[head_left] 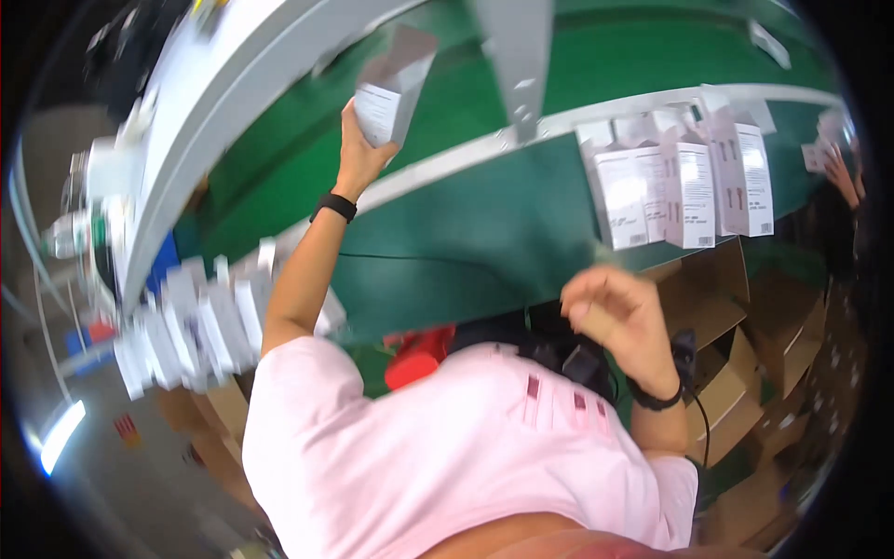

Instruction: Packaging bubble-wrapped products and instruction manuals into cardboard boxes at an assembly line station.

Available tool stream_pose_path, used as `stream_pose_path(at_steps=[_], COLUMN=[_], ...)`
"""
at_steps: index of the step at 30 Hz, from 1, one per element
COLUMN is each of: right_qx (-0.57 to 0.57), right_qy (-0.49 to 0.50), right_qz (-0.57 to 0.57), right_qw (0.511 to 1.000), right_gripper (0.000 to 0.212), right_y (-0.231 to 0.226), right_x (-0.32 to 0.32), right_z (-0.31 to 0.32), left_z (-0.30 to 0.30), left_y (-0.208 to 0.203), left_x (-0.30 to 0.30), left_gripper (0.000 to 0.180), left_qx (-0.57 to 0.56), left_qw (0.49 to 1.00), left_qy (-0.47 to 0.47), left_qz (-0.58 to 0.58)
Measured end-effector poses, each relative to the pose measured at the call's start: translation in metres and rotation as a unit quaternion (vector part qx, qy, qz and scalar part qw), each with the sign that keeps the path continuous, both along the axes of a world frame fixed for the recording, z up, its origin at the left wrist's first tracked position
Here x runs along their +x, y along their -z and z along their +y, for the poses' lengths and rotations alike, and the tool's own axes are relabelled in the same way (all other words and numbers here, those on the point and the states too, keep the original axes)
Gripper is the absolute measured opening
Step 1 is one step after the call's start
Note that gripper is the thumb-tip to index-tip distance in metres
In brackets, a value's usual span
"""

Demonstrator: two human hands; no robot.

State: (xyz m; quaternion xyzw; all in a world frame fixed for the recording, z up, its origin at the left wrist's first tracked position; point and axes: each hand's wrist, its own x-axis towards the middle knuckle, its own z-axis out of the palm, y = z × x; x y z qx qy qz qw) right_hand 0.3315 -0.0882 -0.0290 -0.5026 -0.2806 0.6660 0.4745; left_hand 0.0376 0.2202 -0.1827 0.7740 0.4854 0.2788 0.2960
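My left hand [361, 154] is stretched out to the far side of the workbench, with its fingers wrapped round a white printed carton [377, 114]. The carton is tilted, its upper end blurred with a flap standing up. Over the near edge of the bench is my right hand [619, 312], somewhat blurred, its fingers loosely bent and the thumb apart. I see nothing in it. Beyond it, to the right, several upright white cartons [697, 191] stand in a row, some with raised flaps.
More white cartons [219, 317] stand in a row at the left. A pale metal post [517, 65] rises at the bench's far rail. Brown cardboard boxes [731, 401] sit below on the right. A thin dark cable crosses the green bench top [447, 224]. Another person's hand [843, 177] shows far right.
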Motion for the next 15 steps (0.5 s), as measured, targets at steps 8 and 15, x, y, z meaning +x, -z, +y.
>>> stream_pose_path(at_steps=[8, 15], right_qx=[0.072, 0.071], right_qy=[-0.154, -0.188], right_qz=[-0.160, -0.126], right_qw=[0.972, 0.971], right_gripper=[0.027, 0.033], right_y=[-0.005, 0.010], right_x=[0.001, 0.020], right_z=[0.015, 0.023], left_z=[-0.176, -0.187], left_y=[-0.084, -0.090], left_x=[-0.021, -0.011], left_gripper=[0.100, 0.087], left_qx=[-0.118, -0.129], left_qw=[0.946, 0.885], left_qy=[0.045, 0.037], left_qz=[0.299, 0.446])
